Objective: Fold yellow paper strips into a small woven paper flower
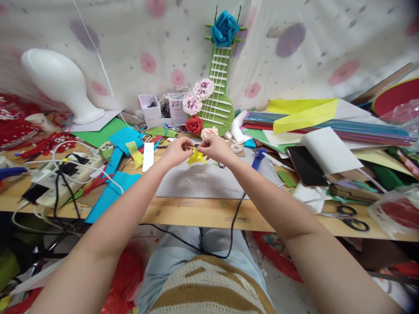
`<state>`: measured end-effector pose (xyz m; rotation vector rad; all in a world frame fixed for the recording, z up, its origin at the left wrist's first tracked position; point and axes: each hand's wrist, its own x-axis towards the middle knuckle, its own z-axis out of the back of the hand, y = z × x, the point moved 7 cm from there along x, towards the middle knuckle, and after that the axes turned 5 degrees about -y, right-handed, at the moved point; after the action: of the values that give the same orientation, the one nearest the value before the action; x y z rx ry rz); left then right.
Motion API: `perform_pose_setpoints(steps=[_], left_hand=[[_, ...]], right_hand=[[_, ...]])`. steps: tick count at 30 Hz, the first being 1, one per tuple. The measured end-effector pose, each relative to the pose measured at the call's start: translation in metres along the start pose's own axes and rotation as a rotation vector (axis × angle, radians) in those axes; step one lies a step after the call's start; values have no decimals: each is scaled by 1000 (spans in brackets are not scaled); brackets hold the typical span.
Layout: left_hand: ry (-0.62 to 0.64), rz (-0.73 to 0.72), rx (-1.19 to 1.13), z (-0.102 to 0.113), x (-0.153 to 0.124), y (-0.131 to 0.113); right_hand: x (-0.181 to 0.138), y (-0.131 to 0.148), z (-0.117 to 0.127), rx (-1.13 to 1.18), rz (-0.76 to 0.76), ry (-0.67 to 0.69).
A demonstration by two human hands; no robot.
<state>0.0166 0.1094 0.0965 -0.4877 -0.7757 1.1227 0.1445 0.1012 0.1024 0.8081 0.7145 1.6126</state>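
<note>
Yellow paper flower [197, 157] sits mid-frame, pinched between your left hand [177, 150] and right hand [214, 148], both hands pressed close together just above the grey cutting mat [199, 181] on the bench [196, 213].

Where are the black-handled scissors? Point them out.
The scissors lie at the right of the head view, near the table's front edge, below the black phone.
</note>
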Motion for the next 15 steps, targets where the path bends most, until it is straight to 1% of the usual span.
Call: perform_pose_setpoints(steps=[4,8,11,13,15], left_hand=[[-38,31,19,-4,-1,1],[-53,148,-43,-14,-3,11],[-89,218,-89,-13,-4,13],[-62,253,-171,-12,-5,11],[5,313,-273,-14,-8,9]], right_hand=[[1,0,-1,-2,-1,-15],[2,-7,-10,74,-53,5],[3,-15,-15,124,-79,20],[3,-18,-14,108,-64,-5],[2,-19,-11,90,-36,-41]])
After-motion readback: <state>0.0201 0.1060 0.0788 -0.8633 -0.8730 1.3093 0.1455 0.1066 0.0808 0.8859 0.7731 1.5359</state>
